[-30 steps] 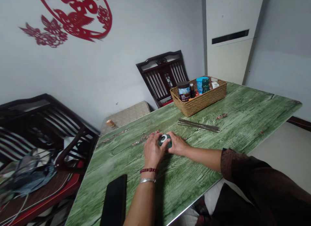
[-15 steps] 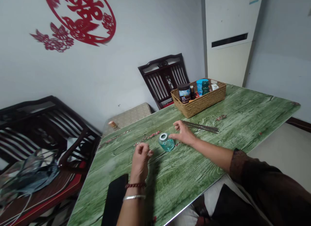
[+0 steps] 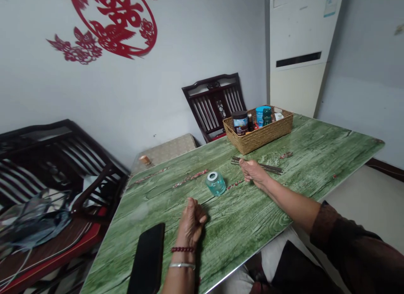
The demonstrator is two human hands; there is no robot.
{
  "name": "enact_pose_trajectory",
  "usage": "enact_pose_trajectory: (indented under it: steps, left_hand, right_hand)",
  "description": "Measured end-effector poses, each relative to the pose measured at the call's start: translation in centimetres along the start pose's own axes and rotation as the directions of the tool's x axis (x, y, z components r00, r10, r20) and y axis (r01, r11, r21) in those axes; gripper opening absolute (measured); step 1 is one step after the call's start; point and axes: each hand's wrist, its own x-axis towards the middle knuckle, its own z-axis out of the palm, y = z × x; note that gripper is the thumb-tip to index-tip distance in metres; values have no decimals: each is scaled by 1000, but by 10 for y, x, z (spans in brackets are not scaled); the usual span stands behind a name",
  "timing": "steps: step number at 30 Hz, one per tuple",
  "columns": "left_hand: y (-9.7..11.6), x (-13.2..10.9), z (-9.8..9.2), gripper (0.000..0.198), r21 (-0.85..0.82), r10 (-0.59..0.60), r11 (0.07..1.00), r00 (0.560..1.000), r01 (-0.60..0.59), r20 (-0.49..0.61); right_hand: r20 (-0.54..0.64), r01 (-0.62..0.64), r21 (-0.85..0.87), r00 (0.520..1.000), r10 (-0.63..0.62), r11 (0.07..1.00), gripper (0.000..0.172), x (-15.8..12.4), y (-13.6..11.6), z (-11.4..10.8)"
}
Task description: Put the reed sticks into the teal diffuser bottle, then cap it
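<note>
- left hand [image 3: 191,224]: fingers curled into a loose fist, touching nothing; jar at its 1 o'clock
- teal glass jar [image 3: 215,183]: squat, silver-rimmed, upright on the green table [image 3: 315,155]
- right hand [image 3: 254,173]: fingers together at the dark sticks [image 3: 271,169], jar at its 9 o'clock; cannot tell whether they pinch

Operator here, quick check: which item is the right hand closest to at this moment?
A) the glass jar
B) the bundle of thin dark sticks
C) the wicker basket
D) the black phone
B. The right hand reaches over the thin dark sticks, with its fingers at them, while the glass jar stands apart from it on the tabletop.
</note>
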Motion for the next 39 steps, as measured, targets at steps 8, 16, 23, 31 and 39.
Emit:
enact_pose_trajectory:
  steps: [8, 16, 23, 31, 39]
  left_hand:
    - [-13, -3, 3, 63, 263, 141, 957, 988, -120, -61]
    - [-14, -1, 2, 65, 300, 165, 944, 983, -135, -78]
    - [-9, 0, 2, 64, 312, 138, 944, 988, -111, -67]
    - [29, 38, 22, 60, 413, 422, 797, 895, -441, 141]
    - [-5, 61, 33, 61, 503, 457, 587, 772, -635, 442]
  right_hand:
    - [27, -99, -154, 994, 104, 983, 63, -12, 60, 8]
    - [8, -87, -184, 996, 90, 979, 62, -11, 59, 7]
    - [19, -99, -194, 994, 104, 976, 59, -14, 59, 11]
    - [57, 114, -510, 994, -98, 853, 67, 16, 35, 30]
    - [230, 260, -608, 962, -147, 751, 82, 28, 61, 57]
